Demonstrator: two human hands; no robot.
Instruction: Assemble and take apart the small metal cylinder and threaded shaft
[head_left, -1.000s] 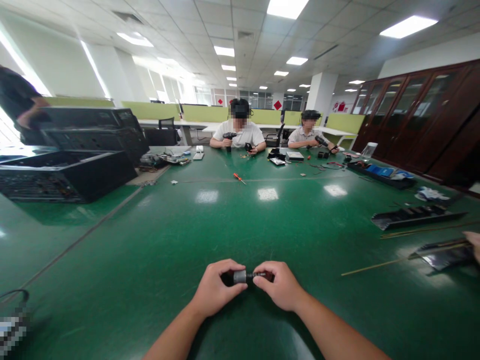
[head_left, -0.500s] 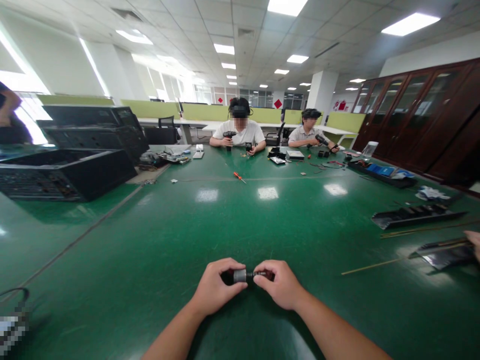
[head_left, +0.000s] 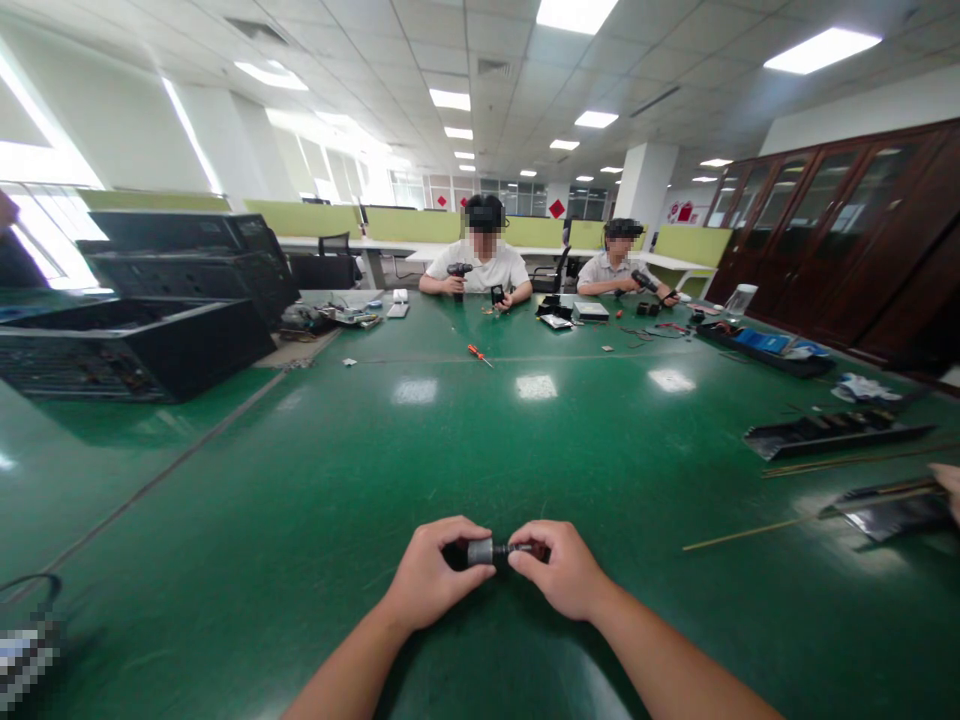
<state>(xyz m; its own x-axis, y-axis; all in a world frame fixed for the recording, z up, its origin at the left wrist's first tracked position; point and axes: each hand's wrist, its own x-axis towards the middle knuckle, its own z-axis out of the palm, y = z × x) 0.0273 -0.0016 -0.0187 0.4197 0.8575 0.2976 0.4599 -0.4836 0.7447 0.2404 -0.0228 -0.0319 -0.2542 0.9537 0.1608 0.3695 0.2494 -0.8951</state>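
In the head view, the person's two hands meet low in the middle, over the green bench [head_left: 480,450], with a small part [head_left: 480,553] held level between them. The left hand [head_left: 429,575] is closed around its grey cylindrical end, thumb and fingers curled to either side; the right hand [head_left: 568,572] pinches the thin, dark shaft [head_left: 502,551] that runs out of the cylinder, and something reddish shows behind its fingers. Whether the part touches the bench cannot be told. Well beyond the hands lies an orange-handled screwdriver [head_left: 478,355]. On the left sits an open black computer case [head_left: 206,345], with more cases [head_left: 217,285] stacked behind it. Across the bench, a co-worker in a white shirt [head_left: 474,262] holds a power drill [head_left: 458,272], and a second co-worker [head_left: 606,270] to the right of the first holds another drill [head_left: 643,281]. Toward the right edge are a dark metal channel [head_left: 836,436], thin yellowish rods [head_left: 739,537] and another person's hand [head_left: 949,486], partly cut off.
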